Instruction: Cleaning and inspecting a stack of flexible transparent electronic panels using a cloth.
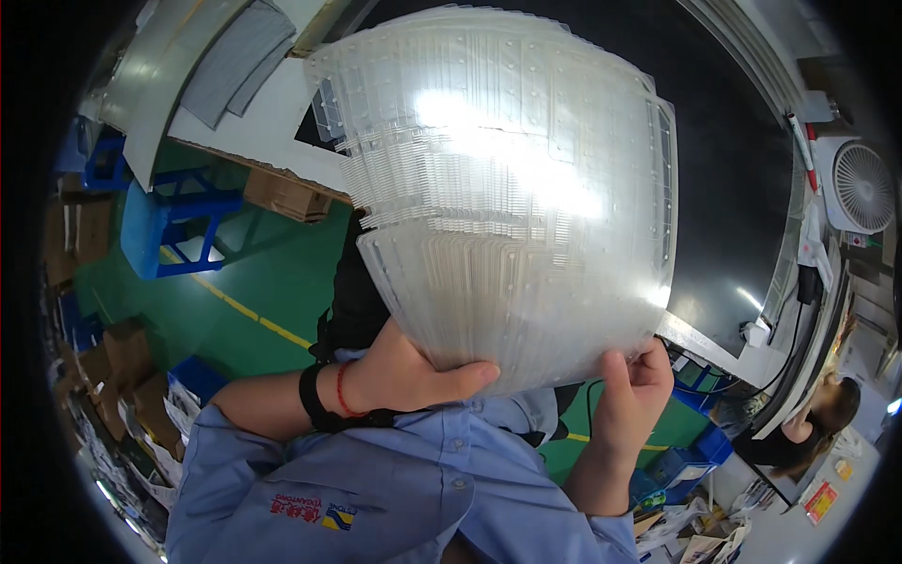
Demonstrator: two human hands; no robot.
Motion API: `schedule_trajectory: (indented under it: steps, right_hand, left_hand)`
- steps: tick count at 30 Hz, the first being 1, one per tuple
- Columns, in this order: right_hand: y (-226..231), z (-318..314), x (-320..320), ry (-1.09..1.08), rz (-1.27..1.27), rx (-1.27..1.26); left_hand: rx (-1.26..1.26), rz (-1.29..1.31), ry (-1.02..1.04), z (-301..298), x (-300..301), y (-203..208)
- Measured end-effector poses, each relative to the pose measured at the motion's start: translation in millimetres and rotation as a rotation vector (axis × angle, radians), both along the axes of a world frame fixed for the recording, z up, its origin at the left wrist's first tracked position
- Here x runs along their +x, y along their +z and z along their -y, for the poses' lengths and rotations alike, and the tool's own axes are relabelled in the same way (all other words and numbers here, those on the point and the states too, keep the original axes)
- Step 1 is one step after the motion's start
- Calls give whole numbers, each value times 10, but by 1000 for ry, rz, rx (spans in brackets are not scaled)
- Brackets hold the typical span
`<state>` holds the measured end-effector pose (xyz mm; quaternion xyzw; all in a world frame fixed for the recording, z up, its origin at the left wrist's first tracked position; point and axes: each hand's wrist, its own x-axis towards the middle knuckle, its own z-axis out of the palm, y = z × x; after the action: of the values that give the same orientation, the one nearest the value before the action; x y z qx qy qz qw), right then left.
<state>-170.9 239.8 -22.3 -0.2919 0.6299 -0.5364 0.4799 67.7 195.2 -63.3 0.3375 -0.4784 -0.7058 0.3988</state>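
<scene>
A thick fanned stack of clear plastic sheets [526, 273], cut with slots and dotted with small marks, spreads across the middle of the view and reflects the overhead light. My left hand [409, 367] grips its near left edge, thumb lying on top and the fingers hidden beneath. At the near right corner my right hand [634, 381] pinches the sheets between thumb and bent fingers. The far part of the stack lies over a black work surface [719, 226]; whether it rests there I cannot tell.
Grey cloths [240, 61] lie on the white table at the far left. A blue stool [174, 221] and a cardboard box [287, 193] stand on the green floor. To the right are a white fan [857, 183], a red-and-white marker [803, 150] and another person [808, 428].
</scene>
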Motion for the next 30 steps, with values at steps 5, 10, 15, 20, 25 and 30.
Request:
schedule_trajectory:
  steps: [5, 10, 15, 20, 25, 30]
  right_hand:
    - [0, 21, 68, -28, -49, -29]
    - [-30, 31, 79, -45, -91, -41]
    - [-55, 4, 94, -84, -175, -65]
    - [-61, -20, 108, -91, -295, -98]
    - [-70, -48, 88, -94, -434, -113]
    - [-75, -61, 103, -121, -551, -121]
  left_hand:
    - [30, -8, -8, -31, -8, 20]
    - [-1, 41, 8, -70, -36, 15]
    - [32, 21, 60, -87, -68, 39]
    - [35, 47, 14, -96, -19, 54]
    - [41, 42, -25, -76, -19, 69]
    - [8, 8, -1, -66, -40, 50]
